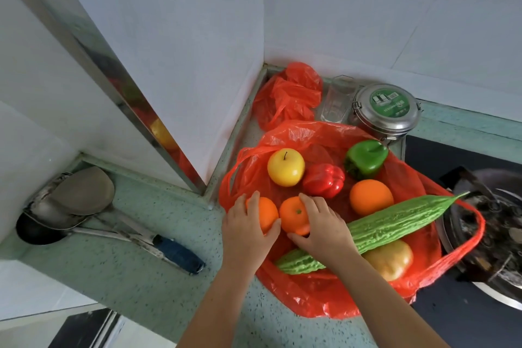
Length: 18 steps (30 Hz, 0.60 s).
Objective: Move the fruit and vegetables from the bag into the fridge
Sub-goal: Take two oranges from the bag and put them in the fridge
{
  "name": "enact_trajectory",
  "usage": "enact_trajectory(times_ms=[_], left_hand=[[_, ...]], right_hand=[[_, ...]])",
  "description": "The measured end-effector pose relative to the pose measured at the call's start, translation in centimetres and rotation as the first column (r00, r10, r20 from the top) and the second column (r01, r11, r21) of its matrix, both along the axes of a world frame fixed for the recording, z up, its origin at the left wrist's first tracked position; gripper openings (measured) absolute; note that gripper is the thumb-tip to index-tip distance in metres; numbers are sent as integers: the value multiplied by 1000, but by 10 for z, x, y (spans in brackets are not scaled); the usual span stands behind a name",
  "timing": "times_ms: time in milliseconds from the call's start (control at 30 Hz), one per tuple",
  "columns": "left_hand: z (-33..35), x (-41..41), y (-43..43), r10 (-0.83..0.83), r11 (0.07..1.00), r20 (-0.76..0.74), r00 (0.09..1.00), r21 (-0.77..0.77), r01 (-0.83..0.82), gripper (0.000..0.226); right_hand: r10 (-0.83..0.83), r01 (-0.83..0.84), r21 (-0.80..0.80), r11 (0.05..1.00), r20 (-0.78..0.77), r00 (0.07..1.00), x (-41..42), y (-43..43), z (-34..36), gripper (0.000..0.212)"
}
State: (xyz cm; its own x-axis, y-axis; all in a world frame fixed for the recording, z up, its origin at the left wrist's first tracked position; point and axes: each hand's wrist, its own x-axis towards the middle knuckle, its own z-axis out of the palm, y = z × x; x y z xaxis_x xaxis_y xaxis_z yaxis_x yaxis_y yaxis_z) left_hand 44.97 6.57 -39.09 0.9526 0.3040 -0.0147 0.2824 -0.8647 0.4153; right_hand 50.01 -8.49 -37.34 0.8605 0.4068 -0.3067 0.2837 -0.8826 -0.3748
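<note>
Both bare forearms enter from the bottom edge and reach up onto the open red plastic bag (324, 299), which lies flattened on the speckled pale-green stone bench (135, 271). All positions below are given relative to this bag.

Left of the bag, well apart from it, metal ladles and a blue-handled spatula (113, 223) rest on the bench. A white, steel-edged panel (118, 85) stands above them; whether it is the fridge cannot be told.

On the bag's near-left part, the left hand (248, 232) has its grip curled over a smooth round orange (264, 213), fingers (252, 200) on top and thumb at the near side. Just beside it, the right hand (319, 227) has its grip curled over a second orange with a green stem dot (293, 215). The two fruits touch or nearly touch. Each hand is directly over its own fruit, so the coming lift appears to be straight up and then away to the fridge.

Behind the oranges lie a glossy yellow apple (285, 167) and a lobed red bell pepper (324, 180). Right of these are a green bell pepper (365, 159) and a third orange (370, 197). A long, ridged green bitter gourd (395, 223) lies with its long axis running from near-left to far-right, passing under the right wrist. A yellow-red round fruit (391, 258) sits on its near side.

Beyond the bag stand a crumpled second red bag (288, 93), a clear glass (337, 99) and a round steel tin with a green label (385, 110).
</note>
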Motion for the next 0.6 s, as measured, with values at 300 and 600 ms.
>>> enact_trajectory(times_ms=[300, 600], left_hand=[[5, -4, 0, 66, 990, 36, 997, -130, -61, 74], [40, -20, -16, 94, 971, 243, 966, -236, -35, 74]], right_hand=[[-57, 58, 38, 998, -10, 998, -1, 2, 7, 79], [-122, 89, 246, 965, 125, 985, -9, -18, 40, 81]])
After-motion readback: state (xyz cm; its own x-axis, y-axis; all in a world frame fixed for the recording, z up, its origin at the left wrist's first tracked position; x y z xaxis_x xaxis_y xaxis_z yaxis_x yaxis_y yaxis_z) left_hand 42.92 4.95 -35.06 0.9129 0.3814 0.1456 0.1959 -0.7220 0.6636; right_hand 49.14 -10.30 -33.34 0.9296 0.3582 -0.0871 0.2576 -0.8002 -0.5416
